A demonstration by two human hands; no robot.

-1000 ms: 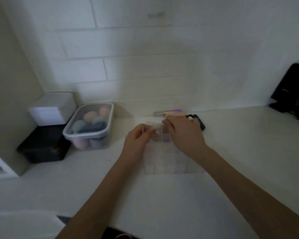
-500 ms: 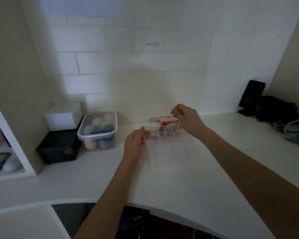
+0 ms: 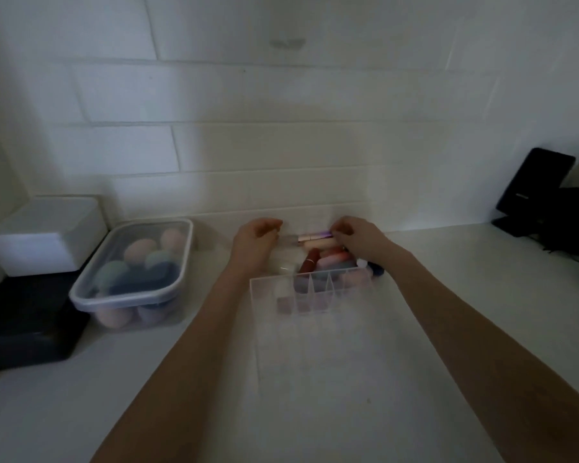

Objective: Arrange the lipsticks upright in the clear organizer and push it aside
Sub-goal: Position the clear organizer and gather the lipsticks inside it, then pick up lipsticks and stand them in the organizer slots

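White counter [image 3: 448,295] w/ clear organizer [image 3: 315,297], lipsticks [image 3: 321,252], lidded sponge tub [image 3: 131,279], black box [image 3: 24,325].

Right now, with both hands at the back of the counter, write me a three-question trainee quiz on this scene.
1. True or false: the lipsticks already stand upright in the organizer.
2. Multiple choice: the tub of sponges sits (A) left of the organizer, (B) right of it, (C) inside it.
3. Fill in: the right hand reaches the end of a ____ tube by the wall.

Key: 1 false, they lie in a pile behind it. 2 A. 3 purple. The left hand is curled beside the pile; whether it holds anything cannot be told.
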